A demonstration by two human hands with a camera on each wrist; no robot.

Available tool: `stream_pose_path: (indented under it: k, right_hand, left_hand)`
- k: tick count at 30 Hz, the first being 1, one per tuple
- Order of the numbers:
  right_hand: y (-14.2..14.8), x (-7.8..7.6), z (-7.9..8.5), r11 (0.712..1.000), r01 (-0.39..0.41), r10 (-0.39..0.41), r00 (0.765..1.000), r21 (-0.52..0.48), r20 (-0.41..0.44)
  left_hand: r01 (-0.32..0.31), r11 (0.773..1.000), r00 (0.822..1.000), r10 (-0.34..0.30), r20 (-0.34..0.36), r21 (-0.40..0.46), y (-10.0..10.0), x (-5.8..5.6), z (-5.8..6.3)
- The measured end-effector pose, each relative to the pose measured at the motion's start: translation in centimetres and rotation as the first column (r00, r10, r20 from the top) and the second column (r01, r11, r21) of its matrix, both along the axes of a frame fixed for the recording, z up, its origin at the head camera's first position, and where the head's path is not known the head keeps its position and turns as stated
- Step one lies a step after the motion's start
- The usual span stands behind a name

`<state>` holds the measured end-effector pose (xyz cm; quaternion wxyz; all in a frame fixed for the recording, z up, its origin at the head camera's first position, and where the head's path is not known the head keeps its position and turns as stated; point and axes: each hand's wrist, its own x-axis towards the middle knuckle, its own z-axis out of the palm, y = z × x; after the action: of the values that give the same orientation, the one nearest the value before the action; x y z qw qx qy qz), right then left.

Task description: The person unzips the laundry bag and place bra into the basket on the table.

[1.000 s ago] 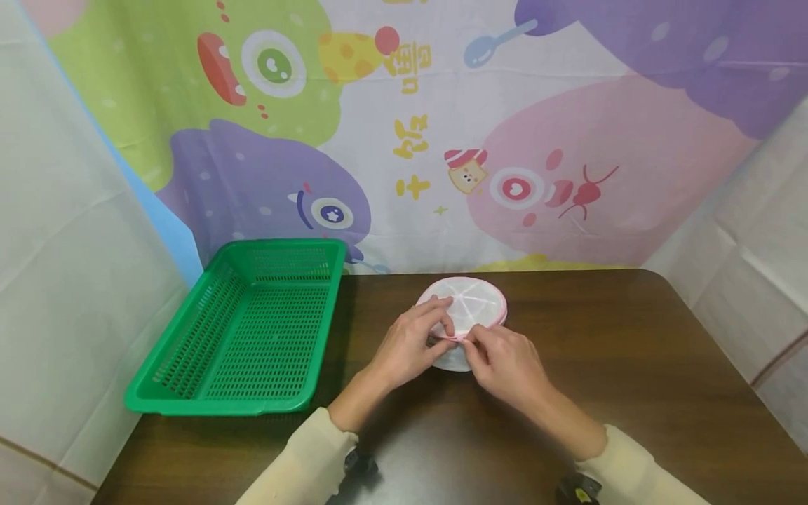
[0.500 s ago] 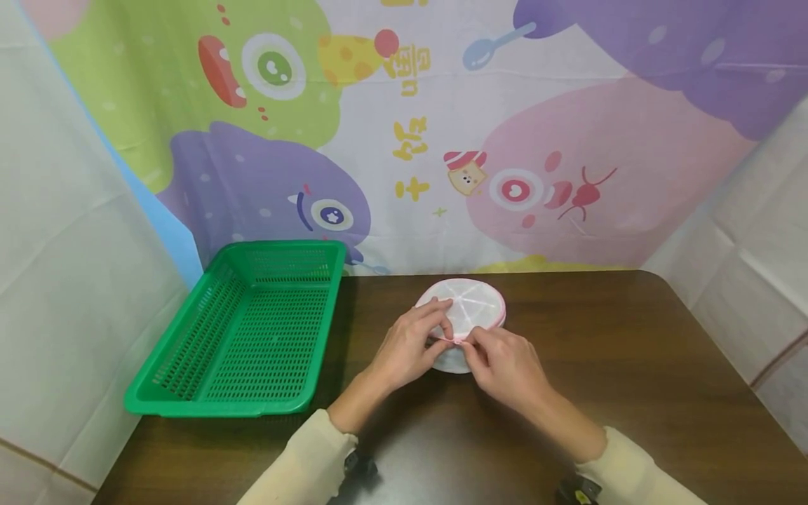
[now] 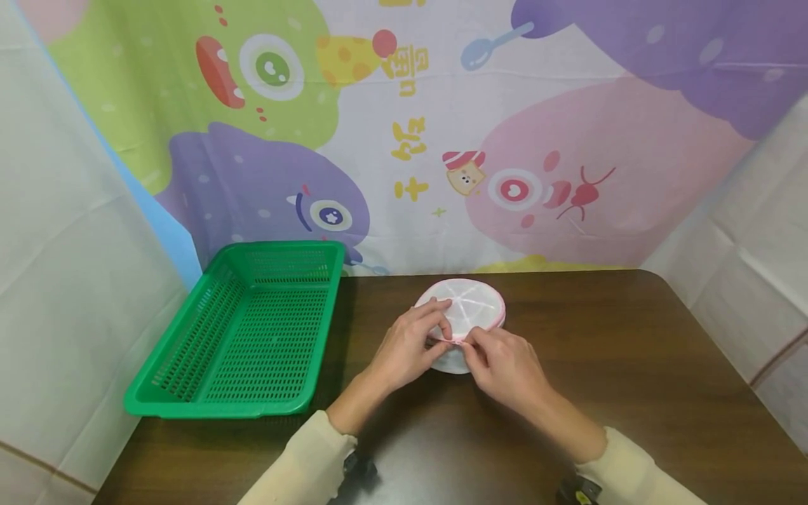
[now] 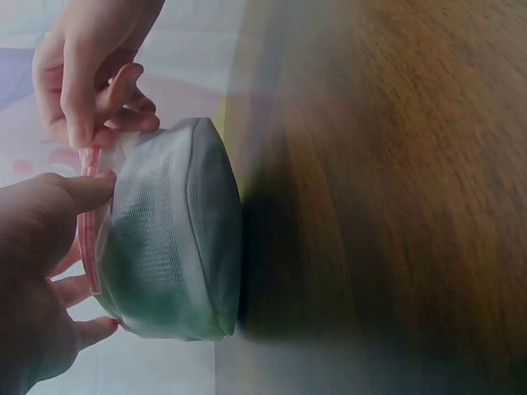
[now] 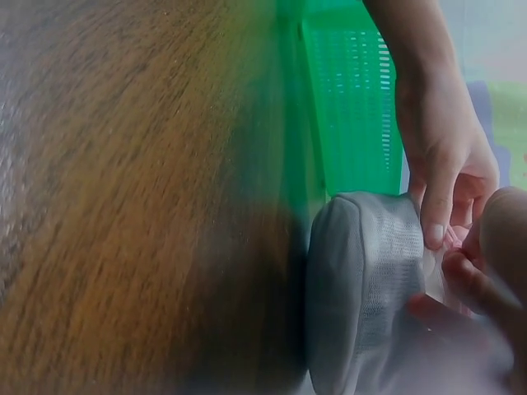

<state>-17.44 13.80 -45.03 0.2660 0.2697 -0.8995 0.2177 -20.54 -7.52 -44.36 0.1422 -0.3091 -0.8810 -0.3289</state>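
Note:
A round white mesh laundry bag (image 3: 473,308) with a pink zipper (image 4: 86,222) around its top edge sits on the table. My left hand (image 3: 407,347) pinches the near side of the zipped rim between thumb and fingers, with other fingers over the top. Just to its right, my right hand (image 3: 510,366) pinches the zipper edge at the front, thumb against curled index finger. The zipper pull itself is too small and covered to make out. In the right wrist view the bag's grey-looking mesh side (image 5: 387,263) stands up from the table, below both hands.
A green perforated plastic basket (image 3: 214,408) stands on the left of the dark brown wooden table (image 3: 600,337). Behind the table hangs a cartoon-print cloth (image 3: 404,231), and pale sheets (image 3: 76,294) flank both sides.

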Motion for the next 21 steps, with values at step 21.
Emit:
stream_pose_path:
  k: [21]
  right_hand:
    - [0.20,0.07,-0.08,0.999,0.026,-0.026,1.000,0.033,0.000]
  left_hand:
    - [0.018,1.000,1.000,-0.018,-0.023,-0.004,-0.56,-0.27,-0.39]
